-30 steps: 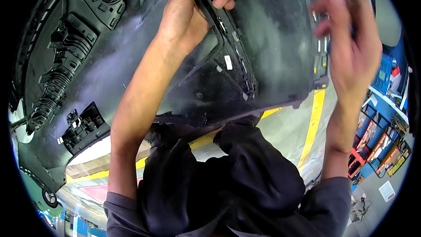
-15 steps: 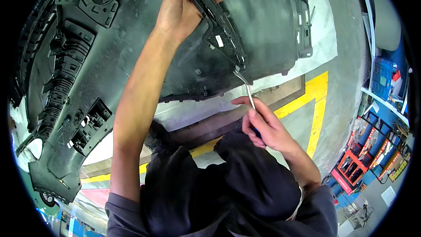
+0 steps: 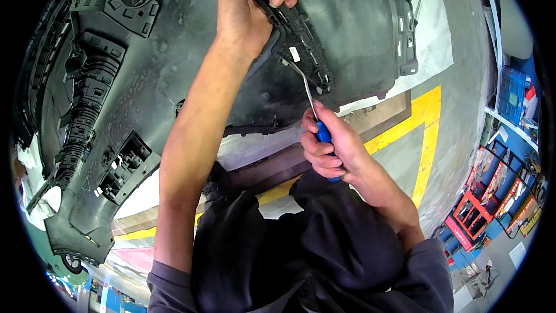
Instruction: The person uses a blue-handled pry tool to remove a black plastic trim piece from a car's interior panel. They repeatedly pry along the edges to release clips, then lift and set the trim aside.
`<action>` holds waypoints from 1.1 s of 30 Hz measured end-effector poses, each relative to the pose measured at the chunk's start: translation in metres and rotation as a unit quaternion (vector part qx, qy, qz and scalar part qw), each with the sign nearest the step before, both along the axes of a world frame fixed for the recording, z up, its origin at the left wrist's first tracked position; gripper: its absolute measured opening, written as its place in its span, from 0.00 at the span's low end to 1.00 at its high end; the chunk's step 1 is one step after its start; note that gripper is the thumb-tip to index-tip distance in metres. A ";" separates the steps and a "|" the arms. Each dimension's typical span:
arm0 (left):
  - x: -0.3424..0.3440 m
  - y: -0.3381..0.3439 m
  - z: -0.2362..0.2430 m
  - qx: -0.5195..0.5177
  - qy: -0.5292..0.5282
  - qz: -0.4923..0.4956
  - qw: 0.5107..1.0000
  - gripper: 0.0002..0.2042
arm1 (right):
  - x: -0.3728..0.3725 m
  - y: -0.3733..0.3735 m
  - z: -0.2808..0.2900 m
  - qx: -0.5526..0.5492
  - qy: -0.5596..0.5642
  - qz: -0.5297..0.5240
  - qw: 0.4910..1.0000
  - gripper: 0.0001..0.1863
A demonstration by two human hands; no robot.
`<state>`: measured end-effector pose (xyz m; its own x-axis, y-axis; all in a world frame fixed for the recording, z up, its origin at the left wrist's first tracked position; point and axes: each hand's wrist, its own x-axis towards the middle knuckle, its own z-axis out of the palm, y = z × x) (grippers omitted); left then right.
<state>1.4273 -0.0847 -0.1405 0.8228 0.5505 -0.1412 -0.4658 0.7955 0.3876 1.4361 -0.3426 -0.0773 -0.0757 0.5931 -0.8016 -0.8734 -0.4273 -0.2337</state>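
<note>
My left hand [image 3: 246,17], at the top of the view, is closed around the upper end of a long black plastic bracket [image 3: 306,39]. A small white label marks the bracket's lower part. My right hand [image 3: 337,145] grips the blue handle of a pry tool [image 3: 308,91] with a thin metal shaft. The tool's bent tip is at the lower left edge of the bracket, just below the label; whether it is hooked in there I cannot tell. Beneath both hands lies a large dark moulded car panel [image 3: 359,29].
A white sheet [image 3: 434,40] lies under the panel. Ribbed black plastic parts [image 3: 87,98] and a slotted bracket [image 3: 124,165] sit at the left. Yellow lines [image 3: 425,139] mark the floor. A blue rack with a red frame [image 3: 469,220] stands at the right.
The pry tool's tip has moved up and left, from the bracket's bottom end to its left edge. My right hand has moved up and now wraps the blue handle. The left hand still holds the bracket.
</note>
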 end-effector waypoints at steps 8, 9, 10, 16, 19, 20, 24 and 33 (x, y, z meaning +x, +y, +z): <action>0.000 -0.002 -0.007 -0.009 -0.016 -0.005 1.000 0.22 | -0.006 -0.004 -0.013 0.024 0.063 -0.043 0.997 0.24; 0.001 -0.002 -0.006 -0.010 -0.016 -0.006 1.000 0.22 | -0.007 -0.005 -0.015 0.031 0.084 -0.060 0.994 0.23; 0.001 -0.003 -0.007 -0.018 -0.013 -0.006 1.000 0.22 | -0.007 -0.005 -0.016 0.037 0.104 -0.077 0.991 0.23; 0.004 -0.012 -0.009 -0.023 -0.020 0.009 0.999 0.22 | -0.010 0.006 -0.008 -0.006 0.096 -0.114 0.989 0.21; 0.005 -0.021 -0.006 -0.026 -0.001 0.027 0.999 0.22 | -0.008 0.017 0.004 -0.066 -0.006 -0.054 0.996 0.21; 0.005 -0.023 -0.004 -0.026 0.004 0.033 0.999 0.22 | -0.007 0.021 0.007 -0.085 -0.038 -0.033 0.995 0.21; 0.006 -0.033 0.000 -0.035 0.017 0.048 0.998 0.21 | -0.011 0.023 0.005 -0.142 -0.194 0.087 0.967 0.25; 0.006 -0.056 0.012 0.029 0.075 0.138 0.987 0.21 | -0.016 0.019 -0.014 -0.175 -0.385 0.209 0.882 0.33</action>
